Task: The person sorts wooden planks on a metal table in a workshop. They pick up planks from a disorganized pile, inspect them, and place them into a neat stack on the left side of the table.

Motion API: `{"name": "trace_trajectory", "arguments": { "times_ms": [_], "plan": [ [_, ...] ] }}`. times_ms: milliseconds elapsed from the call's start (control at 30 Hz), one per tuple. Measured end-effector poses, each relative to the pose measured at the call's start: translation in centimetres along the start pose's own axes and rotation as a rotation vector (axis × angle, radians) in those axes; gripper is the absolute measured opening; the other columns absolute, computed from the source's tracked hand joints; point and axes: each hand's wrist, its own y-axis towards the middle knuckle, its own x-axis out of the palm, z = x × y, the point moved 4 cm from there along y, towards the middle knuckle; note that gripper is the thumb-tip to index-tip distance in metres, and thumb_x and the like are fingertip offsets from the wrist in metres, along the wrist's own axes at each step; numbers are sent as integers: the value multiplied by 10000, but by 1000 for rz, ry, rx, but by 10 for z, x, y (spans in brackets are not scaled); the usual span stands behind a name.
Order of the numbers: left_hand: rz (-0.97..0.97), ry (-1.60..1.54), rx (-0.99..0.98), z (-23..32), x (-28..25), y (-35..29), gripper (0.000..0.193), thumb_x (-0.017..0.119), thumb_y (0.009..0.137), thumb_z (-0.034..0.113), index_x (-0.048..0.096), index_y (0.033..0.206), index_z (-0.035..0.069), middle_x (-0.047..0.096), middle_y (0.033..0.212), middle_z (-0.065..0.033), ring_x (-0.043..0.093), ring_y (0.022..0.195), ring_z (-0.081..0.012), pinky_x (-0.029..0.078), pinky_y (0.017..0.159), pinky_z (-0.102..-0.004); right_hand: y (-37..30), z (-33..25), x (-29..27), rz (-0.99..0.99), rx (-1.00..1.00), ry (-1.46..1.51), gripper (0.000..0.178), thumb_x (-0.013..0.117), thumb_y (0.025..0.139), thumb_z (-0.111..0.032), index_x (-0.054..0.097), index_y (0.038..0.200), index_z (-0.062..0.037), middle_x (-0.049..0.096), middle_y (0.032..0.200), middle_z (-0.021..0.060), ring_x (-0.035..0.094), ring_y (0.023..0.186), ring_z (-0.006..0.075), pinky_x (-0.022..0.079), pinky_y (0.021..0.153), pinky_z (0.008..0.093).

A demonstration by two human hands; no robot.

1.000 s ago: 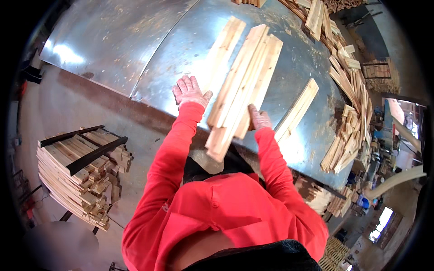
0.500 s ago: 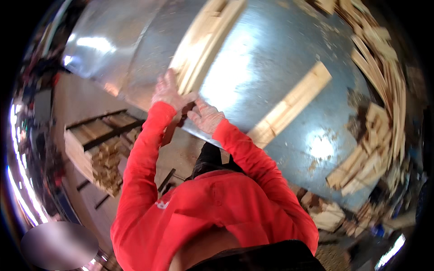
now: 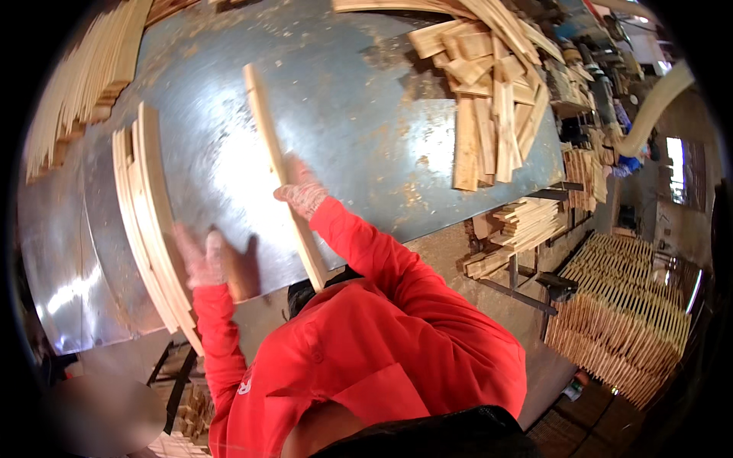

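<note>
I wear red sleeves and pale patterned gloves. My right hand [image 3: 301, 191] is closed on a single long wooden slat [image 3: 267, 130] that lies lengthwise on the grey metal table [image 3: 366, 137], its near end reaching the table's front edge. My left hand [image 3: 200, 256] is blurred, with its fingers spread over the table. It holds nothing and sits just to the right of a bundle of long slats [image 3: 145, 214] lying side by side at the left.
A loose pile of short wood pieces [image 3: 489, 114] covers the table's far right. More slats [image 3: 84, 76] are stacked at the far left. Beyond the right edge stand stacked boards [image 3: 527, 225], a big slat stack [image 3: 634, 328] and a pale hose [image 3: 649, 107].
Both hands have left the bundle of slats, which now lies to my left. My right hand has taken one separate slat. The view has swung to the right.
</note>
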Motion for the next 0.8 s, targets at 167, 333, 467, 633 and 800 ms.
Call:
{"name": "trace_trajectory", "arguments": {
  "times_ms": [167, 333, 467, 633, 800],
  "plan": [
    [-419, -1442, -1127, 95, 173, -29, 542, 692, 875, 307, 503, 1301, 29, 642, 1129, -168, 663, 942, -323, 565, 862, -454, -20, -100, -106, -227, -436, -881, 654, 636, 868, -417, 487, 1392, -57, 578, 1317, 141, 532, 1229, 265, 402, 1049, 338],
    [-318, -1205, -922, 214, 252, 11, 521, 689, 836, 196, 507, 1292, 23, 646, 1085, -139, 664, 933, -291, 574, 843, -434, 94, -249, -434, 598, -649, -1352, 786, 701, 788, -486, 440, 1393, -57, 476, 1393, 199, 435, 1301, 334, 328, 1102, 438],
    [-162, -1147, -781, 258, 349, 21, 480, 703, 817, 135, 527, 1250, 22, 652, 1046, -97, 665, 894, -252, 585, 794, -389, 188, -300, -559, 712, -338, -1793, 1122, 774, 684, -529, 168, 1540, -130, 271, 1540, 234, 263, 1422, 410, 220, 1131, 570],
    [-107, -1136, -669, 323, 423, 27, 434, 711, 807, 96, 551, 1203, 22, 663, 992, -82, 669, 821, -208, 576, 752, -337, 291, -336, -574, 515, -304, -1850, 777, 553, 911, -234, 124, 1552, -143, 159, 1567, 273, 224, 1433, 435, 221, 1124, 586],
    [-23, -1051, -698, 358, 448, 32, 421, 705, 808, 109, 560, 1191, 10, 669, 981, -85, 668, 824, -195, 572, 756, -328, 347, -351, -533, 529, -391, -1745, 396, 566, 870, -214, 566, 1232, -52, 630, 1163, 174, 570, 1131, 322, 460, 881, 518]
  ]
}}
